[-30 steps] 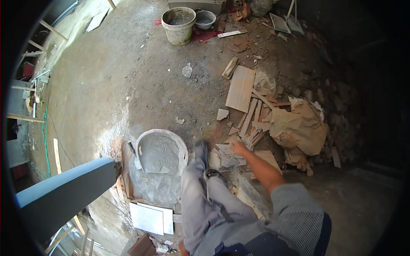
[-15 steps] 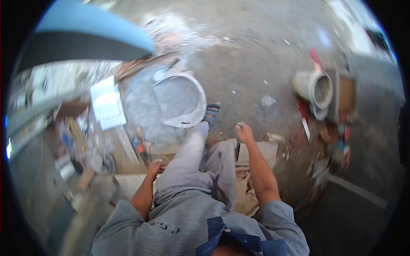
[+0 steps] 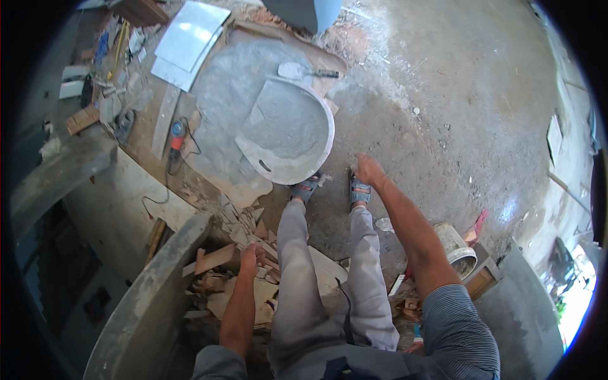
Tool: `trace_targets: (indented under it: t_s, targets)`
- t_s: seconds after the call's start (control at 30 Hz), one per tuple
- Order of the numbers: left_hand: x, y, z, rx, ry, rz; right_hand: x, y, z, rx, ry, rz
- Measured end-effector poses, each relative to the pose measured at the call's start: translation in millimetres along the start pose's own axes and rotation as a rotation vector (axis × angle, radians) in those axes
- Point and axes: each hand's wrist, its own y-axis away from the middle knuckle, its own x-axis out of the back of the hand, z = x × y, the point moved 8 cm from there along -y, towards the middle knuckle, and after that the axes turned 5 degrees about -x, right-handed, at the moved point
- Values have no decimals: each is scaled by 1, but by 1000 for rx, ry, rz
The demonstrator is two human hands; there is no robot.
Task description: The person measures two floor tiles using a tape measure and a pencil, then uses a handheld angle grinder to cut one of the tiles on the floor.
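My right hand hangs over my right foot, near the rim of a round whitish tub. Its fingers are loosely bent and apart, and nothing shows in them. My left hand is beside my left leg, above broken tile pieces. Its fingers are slightly spread and appear to hold nothing. Grey powder lies in the tub, with more on the sheet around it. At the tub's far edge rests a flat trowel with a dark handle.
Left of the tub lie a red-and-black power tool with a cord, a long strip and white tiles. Debris is scattered farther left. A low wall curves near my left arm. A bucket lies tipped at right.
The view has turned, and the tub now appears nearer the centre. My feet now stand side by side by the tub. My right hand has come closer to its rim.
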Motion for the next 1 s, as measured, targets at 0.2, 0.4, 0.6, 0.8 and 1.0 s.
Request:
trace_targets:
  t_s: [0.2,0.4,0.6,0.8,1.0]
  targets:
    - [-98,-191,-35,-56,223,16,-19,-152,-27,127,107,66]
    - [-111,-348,-17,-191,80,109,-35,-280,-49,96,334,234]
    - [-119,-320,-5,-242,282,-40,-42,-256,-35,168,8,110]
    - [-120,-245,-74,-207,375,-21,-40,-132,38,-42,-187,58]
    - [-154,-147,-235,-167,405,59,-73,-5,197,-176,-51,86]
